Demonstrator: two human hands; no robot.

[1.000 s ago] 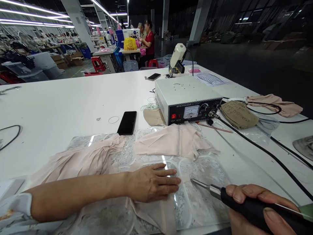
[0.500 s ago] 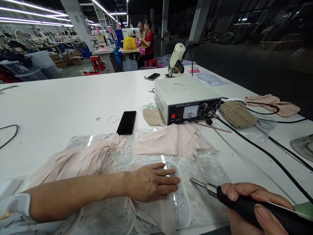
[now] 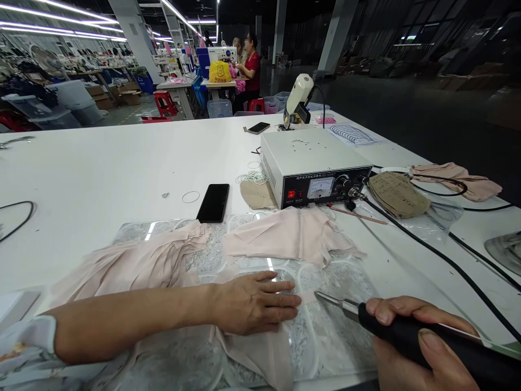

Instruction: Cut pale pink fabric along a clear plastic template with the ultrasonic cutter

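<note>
My left hand lies flat with fingers stretched out, pressing a pale pink fabric piece onto a clear glass plate. My right hand is closed round the black handle of a cutting tool. The tool's metal tip points left and sits close to a narrow pink strip by my left fingertips. A black cable runs from the tool to a white control box with a dial. Two more stacks of pink fabric lie on the plate.
A black phone lies behind the plate. Tan paper patterns, a clear bag and another pink cloth sit at the right. Thin elastic rings lie near the box. People sit at sewing tables far behind.
My right hand has slid the tool slightly left, bringing its tip a little closer to my left fingertips. My left hand stays put; the view has tilted slightly.
</note>
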